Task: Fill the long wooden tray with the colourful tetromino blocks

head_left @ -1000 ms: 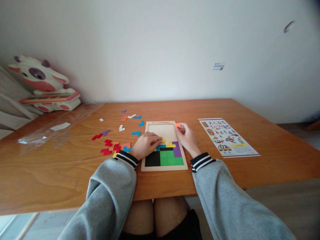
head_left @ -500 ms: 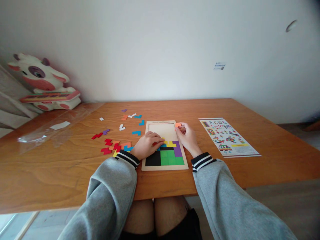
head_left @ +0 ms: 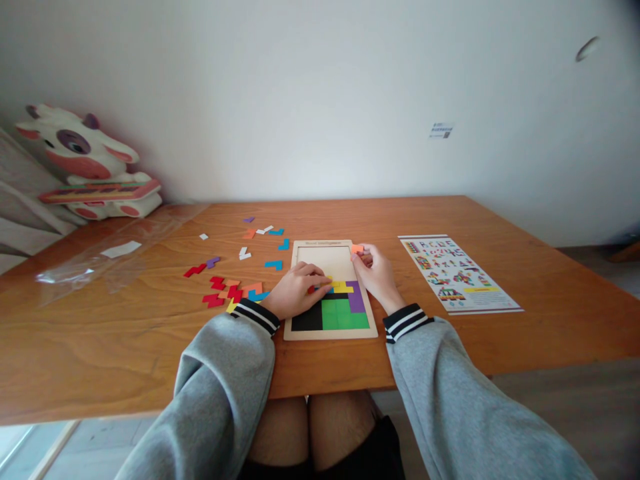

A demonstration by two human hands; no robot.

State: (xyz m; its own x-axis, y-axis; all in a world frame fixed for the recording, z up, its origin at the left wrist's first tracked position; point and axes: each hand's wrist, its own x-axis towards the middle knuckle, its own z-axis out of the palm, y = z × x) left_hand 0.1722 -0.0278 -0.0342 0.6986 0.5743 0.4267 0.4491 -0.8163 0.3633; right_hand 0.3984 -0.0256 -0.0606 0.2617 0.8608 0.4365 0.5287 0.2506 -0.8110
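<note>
A shallow wooden puzzle tray (head_left: 330,336) lies in front of me, its lower part filled with black, green (head_left: 345,315), purple (head_left: 357,300), yellow (head_left: 345,287) and blue pieces. My left hand (head_left: 300,290) rests over the tray's left side, fingers bent together with the tips at the yellow and blue pieces. A bit of red shows beneath its fingers; what they grip, if anything, is hidden. At the tray's upper right edge, my right hand (head_left: 376,272) pinches an orange puzzle piece (head_left: 357,249) between thumb and fingers.
Loose red (head_left: 213,301), orange, blue (head_left: 273,265), white and purple pieces lie left of the tray. Farther left are a clear plastic bag (head_left: 75,273) and a cow toy keyboard (head_left: 100,193). A printed sheet (head_left: 457,273) lies on the right of the wooden table (head_left: 125,347).
My left fingertips have shifted slightly to the right over the tray, and a bit of red now shows under them. My right hand keeps hold of the orange puzzle piece.
</note>
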